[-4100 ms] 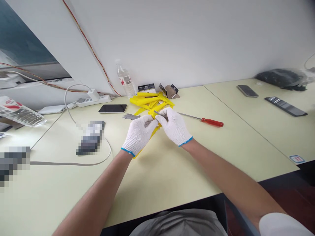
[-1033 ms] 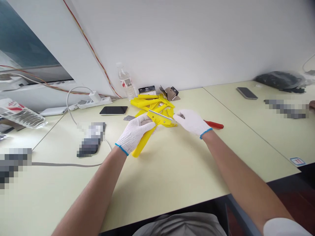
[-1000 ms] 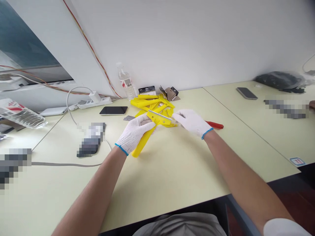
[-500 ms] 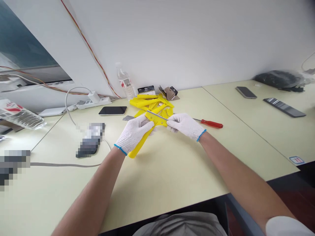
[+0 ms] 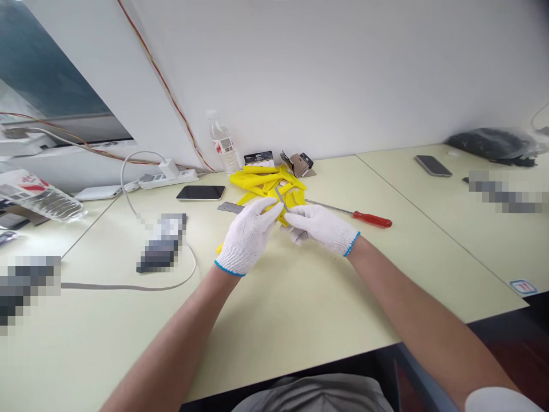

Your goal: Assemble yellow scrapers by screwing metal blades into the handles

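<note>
White knit gloves with blue cuffs cover both my hands. My left hand (image 5: 246,237) is closed around a yellow plastic scraper (image 5: 282,218), whose handle end peeks out below the wrist. My right hand (image 5: 321,229) pinches the scraper's head by its metal edge strip (image 5: 281,197). Most of the scraper is hidden by the gloves. Just behind the hands lies a pile of yellow scraper parts (image 5: 259,178). A flat grey metal blade (image 5: 229,207) rests left of the pile. To the right lies a screwdriver (image 5: 372,220) with a red handle, its shaft pointing toward the pile.
Along the wall stand a water bottle (image 5: 223,146) and small card packages (image 5: 298,165). A black phone (image 5: 201,193) lies left of the pile, near a power strip (image 5: 180,178) with a white cable. Another phone (image 5: 433,166) and a dark plastic bag (image 5: 493,146) are at the right.
The scraper has turned in my hands, its metal edge now pointing steeply away. My left hand has moved right, closer to my right hand, and covers most of the handle.
</note>
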Demonstrator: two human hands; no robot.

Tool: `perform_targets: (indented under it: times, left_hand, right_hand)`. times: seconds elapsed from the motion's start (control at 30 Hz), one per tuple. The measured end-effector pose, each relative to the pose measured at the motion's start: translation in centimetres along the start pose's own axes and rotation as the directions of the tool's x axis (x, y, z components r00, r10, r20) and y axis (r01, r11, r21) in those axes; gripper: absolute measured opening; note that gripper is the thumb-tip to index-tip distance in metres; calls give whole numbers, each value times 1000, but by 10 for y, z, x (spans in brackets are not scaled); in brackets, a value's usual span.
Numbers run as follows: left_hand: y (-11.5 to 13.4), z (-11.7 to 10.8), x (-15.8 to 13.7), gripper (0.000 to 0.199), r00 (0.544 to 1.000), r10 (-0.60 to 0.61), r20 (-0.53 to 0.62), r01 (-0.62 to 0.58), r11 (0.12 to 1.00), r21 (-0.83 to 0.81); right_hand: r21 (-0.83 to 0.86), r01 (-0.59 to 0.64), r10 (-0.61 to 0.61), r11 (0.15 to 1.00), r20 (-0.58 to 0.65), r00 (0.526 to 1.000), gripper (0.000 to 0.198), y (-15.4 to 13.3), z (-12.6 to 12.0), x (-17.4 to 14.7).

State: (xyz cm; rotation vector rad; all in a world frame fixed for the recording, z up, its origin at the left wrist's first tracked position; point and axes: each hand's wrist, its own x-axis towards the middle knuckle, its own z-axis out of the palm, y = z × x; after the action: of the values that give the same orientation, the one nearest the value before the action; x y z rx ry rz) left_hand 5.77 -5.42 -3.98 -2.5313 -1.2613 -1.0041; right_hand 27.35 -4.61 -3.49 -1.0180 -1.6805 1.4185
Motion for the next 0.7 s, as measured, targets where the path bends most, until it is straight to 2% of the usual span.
perform_targets:
  times: [0.07, 0.13, 0.2, 0.27, 0.33, 0.4, 0.47, 0.63, 0.7]
  left_hand:
    - [-1, 3, -2, 43, 998, -52, -22, 51, 998, -27]
    - [-1, 4, -3, 60, 982, -179, -57, 174, 980, -97]
    - [-2, 5, -3, 73, 944, -326, -49, 314, 935, -166]
    - [-4, 3, -2, 75, 894, -448, 25, 443, 873, -205]
    - [-5, -1, 0, 65, 844, -508, 169, 536, 805, -254]
    - [-6, -7, 2, 49, 806, -486, 338, 584, 746, -319]
    - [-4, -13, 4, 38, 791, -436, 430, 594, 718, -364]
    - [0, -24, 8, 28, 800, -404, 443, 569, 745, -348]
    - [0, -26, 8, 29, 793, -394, 464, 568, 753, -331]
  right_hand:
    - [-25, -37, 38, 999, 20, 999, 39, -1, 1, 0]
    - [-44, -57, 58, 997, 4, 998, 31, -1, 2, 1]
    - [-52, -71, 69, 996, -33, 997, 25, -1, 4, 3]
    - [-51, -91, 88, 995, -64, 994, 20, 0, 6, 3]
    - [-66, -76, 72, 995, -72, 995, 18, 2, 5, 3]
    - [-98, -24, 18, 995, -64, 998, 19, 4, 2, 0]
    - [-117, 23, -29, 993, -49, 998, 21, 6, -2, -2]
    - [-147, 72, -74, 987, -7, 997, 42, -1, 8, 3]
    - [-164, 97, -98, 982, 3, 995, 39, -9, 8, 0]
